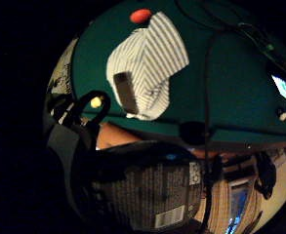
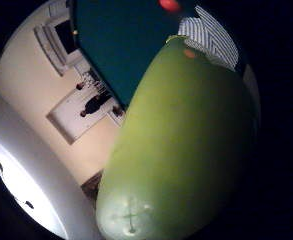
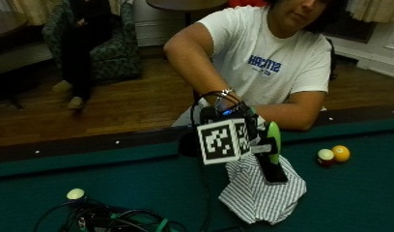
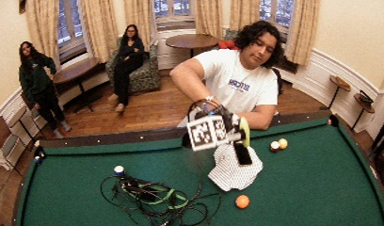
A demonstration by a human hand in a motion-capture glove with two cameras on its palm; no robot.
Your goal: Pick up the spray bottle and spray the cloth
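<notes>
My gloved right hand holds a green spray bottle in the air over the pool table, its black spray head tilted down. A white striped cloth lies crumpled on the green felt just beneath the head. In the thumb side palm view the green bottle body fills the picture, with the cloth beyond it. The little finger side palm view shows the bottle's printed label, the dark spray head and the cloth under it.
An orange ball lies near the cloth. Two balls sit to the cloth's right. A tangle of cables and a white ball lie at the left. The person's bare forearm rests on the rail.
</notes>
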